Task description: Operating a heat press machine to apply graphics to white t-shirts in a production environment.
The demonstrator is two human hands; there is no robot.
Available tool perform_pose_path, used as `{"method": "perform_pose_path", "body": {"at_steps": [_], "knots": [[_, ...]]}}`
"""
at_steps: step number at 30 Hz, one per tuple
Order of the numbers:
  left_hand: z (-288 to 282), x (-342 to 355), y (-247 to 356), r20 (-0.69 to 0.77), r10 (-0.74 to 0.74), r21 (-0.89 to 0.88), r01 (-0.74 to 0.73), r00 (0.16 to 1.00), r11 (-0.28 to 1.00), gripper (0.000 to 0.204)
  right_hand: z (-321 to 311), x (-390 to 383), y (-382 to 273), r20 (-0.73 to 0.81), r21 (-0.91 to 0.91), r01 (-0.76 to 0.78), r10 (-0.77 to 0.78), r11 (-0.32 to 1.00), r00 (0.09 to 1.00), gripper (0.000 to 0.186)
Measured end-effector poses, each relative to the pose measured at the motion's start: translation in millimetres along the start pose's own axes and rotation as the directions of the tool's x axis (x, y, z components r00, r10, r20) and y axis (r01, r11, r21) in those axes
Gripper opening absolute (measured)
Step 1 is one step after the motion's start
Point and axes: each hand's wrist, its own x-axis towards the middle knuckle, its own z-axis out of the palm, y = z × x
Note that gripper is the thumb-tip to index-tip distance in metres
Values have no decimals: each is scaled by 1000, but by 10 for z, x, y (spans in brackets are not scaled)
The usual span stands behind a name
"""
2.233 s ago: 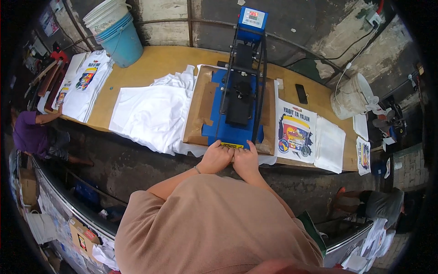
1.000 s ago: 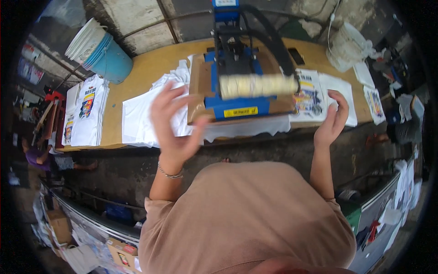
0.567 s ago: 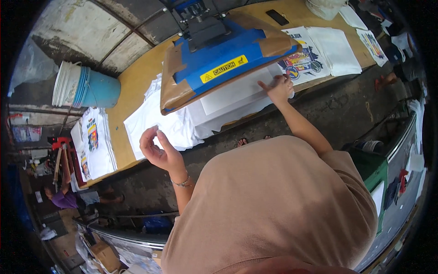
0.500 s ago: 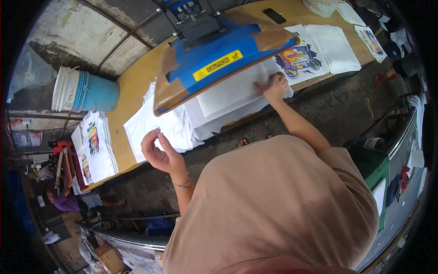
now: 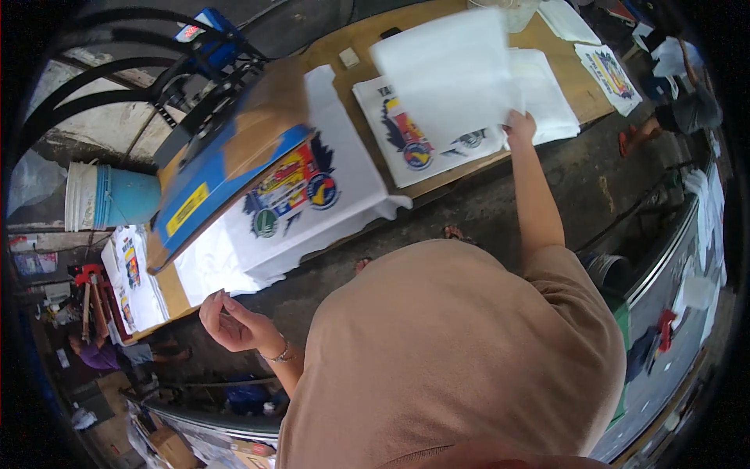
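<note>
My right hand (image 5: 521, 129) is closed on the lower right corner of a white paper sheet (image 5: 445, 74), slightly blurred, held over a stack of white printed sheets (image 5: 402, 160). My left hand (image 5: 237, 324) hangs off the table's near edge, its fingers curled and thumb close to the index tip; whatever they pinch, if anything, is too small to make out. Between my hands a white shirt (image 5: 355, 184) with a bright multicoloured print lies spread over the bed of a heat press. The blue press head (image 5: 234, 148), patched with brown tape, stands left, covering part of the shirt.
Blank white sheets (image 5: 547, 98) are piled right of the printed ones. Folded printed shirts (image 5: 141, 289) and nested buckets (image 5: 117, 195) are at the left of the wooden table (image 5: 336, 47). Another person's leg (image 5: 644, 133) shows far right; a person in purple (image 5: 100, 356) is far left.
The press head has swung left, uncovering the printed shirt. My right hand has lifted the white sheet away and carried it right. My left hand has moved a little left and down.
</note>
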Motion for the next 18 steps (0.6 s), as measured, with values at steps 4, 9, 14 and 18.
{"method": "perform_pose_path", "body": {"at_steps": [4,9,14,18], "knots": [[517,-198,630,91,-15,115,4,996,993,8,-685,1232,-211,-180,31,41,-35,999,983,41],[865,-378,1144,369,-87,297,-28,925,955,13,-1098,1988,-308,-229,-207,108,-156,972,961,54],[1001,-539,1334,453,-209,398,14,867,917,12,-1167,2253,-347,-62,-577,244,-339,779,939,46],[1069,-672,1371,436,-395,463,175,809,869,15,-1171,2227,-391,-60,-764,180,-345,620,937,46]]}}
